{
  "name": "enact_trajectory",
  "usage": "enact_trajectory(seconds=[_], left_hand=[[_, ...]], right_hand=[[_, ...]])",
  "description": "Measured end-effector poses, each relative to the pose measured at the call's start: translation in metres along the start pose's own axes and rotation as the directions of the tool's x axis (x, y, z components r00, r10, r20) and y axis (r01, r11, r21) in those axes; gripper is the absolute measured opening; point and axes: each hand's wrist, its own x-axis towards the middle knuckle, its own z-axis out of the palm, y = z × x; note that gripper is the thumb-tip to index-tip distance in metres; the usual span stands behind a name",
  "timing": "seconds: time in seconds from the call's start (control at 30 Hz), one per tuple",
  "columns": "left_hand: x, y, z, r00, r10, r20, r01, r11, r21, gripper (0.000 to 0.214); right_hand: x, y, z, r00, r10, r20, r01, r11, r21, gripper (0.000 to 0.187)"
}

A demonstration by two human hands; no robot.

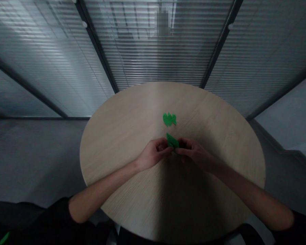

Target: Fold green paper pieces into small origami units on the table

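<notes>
Over the middle of a round light-wood table [132, 115], both my hands pinch one small folded green paper piece [171, 140]. My left hand [154, 153] grips its left side with curled fingers. From the right, my right hand [193, 153] holds the same piece, fingers closed. A little farther from me, a second green folded paper shape [169, 119] with jagged points lies flat on the tabletop, apart from both hands.
Glass walls with closed horizontal blinds [53, 61] and dark frames stand behind the table. Grey floor [28, 160] surrounds it on the left and right. A bit of green shows at the bottom left corner [2, 238].
</notes>
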Motion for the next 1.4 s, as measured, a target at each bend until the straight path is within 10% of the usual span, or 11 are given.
enact_trajectory(seconds=[0.3,0.6,0.83,0.97,1.4], left_hand=[[-0.001,-0.009,-0.002,0.999,0.045,0.017,-0.047,0.988,0.150,0.019],[-0.004,-0.007,-0.003,0.983,0.180,-0.030,-0.145,0.870,0.471,0.011],[-0.006,-0.004,-0.009,0.939,0.336,0.074,-0.298,0.687,0.663,0.014],[-0.006,-0.010,-0.012,0.913,0.368,0.176,-0.364,0.538,0.760,0.011],[-0.006,-0.009,-0.013,0.906,0.306,0.294,-0.394,0.349,0.850,0.016]], right_hand=[[-0.001,-0.001,0.001,1.000,0.001,0.008,0.000,0.992,-0.123,0.023],[0.001,0.009,0.001,0.963,-0.257,-0.082,0.203,0.891,-0.406,0.015],[-0.003,0.015,-0.001,0.784,-0.575,0.233,0.418,0.213,-0.883,0.014],[-0.002,0.018,0.001,0.749,-0.550,0.370,0.455,0.020,-0.890,0.016],[0.002,0.022,-0.005,0.817,-0.473,0.330,0.400,0.053,-0.915,0.008]])
